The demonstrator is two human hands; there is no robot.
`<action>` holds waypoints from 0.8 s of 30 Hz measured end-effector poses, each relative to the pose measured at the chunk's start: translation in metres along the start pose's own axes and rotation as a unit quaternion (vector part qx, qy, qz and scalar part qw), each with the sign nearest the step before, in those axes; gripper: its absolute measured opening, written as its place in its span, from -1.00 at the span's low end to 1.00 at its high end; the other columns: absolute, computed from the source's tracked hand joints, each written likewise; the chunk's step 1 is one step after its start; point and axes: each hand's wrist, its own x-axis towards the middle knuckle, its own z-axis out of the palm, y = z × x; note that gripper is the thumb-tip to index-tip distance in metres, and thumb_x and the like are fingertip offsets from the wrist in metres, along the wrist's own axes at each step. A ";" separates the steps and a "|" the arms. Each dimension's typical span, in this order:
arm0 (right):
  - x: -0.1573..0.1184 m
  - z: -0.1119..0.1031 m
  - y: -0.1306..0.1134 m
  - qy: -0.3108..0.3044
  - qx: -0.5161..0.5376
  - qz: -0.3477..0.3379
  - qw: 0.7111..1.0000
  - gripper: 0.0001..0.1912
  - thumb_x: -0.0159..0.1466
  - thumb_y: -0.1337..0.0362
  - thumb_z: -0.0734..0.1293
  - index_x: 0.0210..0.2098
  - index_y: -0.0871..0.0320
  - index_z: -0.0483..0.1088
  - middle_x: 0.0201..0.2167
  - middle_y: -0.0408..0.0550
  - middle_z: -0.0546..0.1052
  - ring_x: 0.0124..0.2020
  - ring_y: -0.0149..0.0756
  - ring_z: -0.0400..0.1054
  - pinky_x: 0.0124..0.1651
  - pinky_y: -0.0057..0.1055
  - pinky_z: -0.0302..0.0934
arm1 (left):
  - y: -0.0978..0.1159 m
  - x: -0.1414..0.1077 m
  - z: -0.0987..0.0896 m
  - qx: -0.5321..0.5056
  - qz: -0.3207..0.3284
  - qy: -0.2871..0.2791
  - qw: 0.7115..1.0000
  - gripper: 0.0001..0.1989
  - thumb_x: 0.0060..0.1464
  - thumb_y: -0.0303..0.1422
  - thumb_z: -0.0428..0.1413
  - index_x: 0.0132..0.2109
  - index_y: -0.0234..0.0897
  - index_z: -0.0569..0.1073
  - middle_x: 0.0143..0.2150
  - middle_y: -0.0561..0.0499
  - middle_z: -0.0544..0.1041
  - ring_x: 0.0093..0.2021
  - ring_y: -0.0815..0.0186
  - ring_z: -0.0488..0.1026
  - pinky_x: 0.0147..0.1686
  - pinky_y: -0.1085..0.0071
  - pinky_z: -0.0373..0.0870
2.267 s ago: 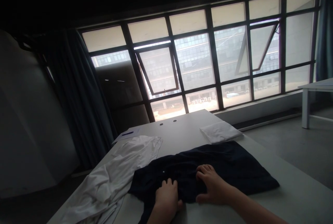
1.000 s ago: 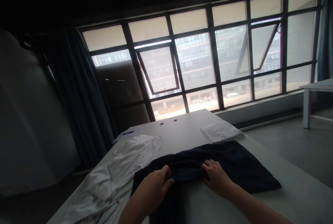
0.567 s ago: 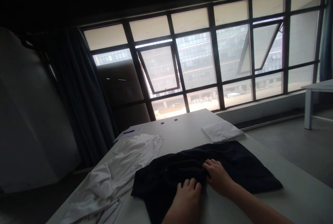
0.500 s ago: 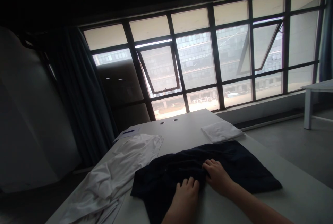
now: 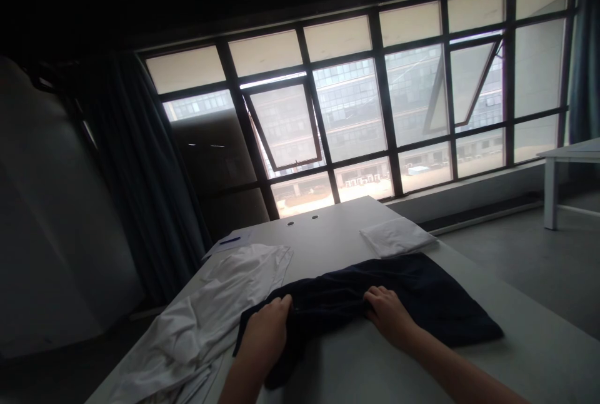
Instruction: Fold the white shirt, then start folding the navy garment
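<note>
The white shirt (image 5: 187, 335) lies in a messy heap at the left of the white table (image 5: 319, 222). The left hand (image 5: 265, 344) has just moved left and now grabs the edge of the dark blue cloth (image 5: 328, 307), with a fold bunched up. The cloth lies on the near side of the table. The right hand (image 5: 389, 316) curls on the cloth and holds a bit of it. A folded white cloth (image 5: 397, 236) lies further right, at the far side.
</note>
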 end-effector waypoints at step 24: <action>-0.012 0.004 -0.042 -0.015 0.014 -0.118 0.993 -0.73 0.30 0.46 0.26 -0.13 0.04 0.51 -0.15 -0.10 0.58 -0.07 -0.21 0.39 0.07 -0.28 0.10 | -0.004 -0.008 -0.002 -0.091 0.055 -0.039 0.994 -0.91 0.10 -0.40 0.21 -0.24 -0.09 0.57 -0.13 0.07 0.60 -0.12 0.19 0.56 -0.17 0.39 0.32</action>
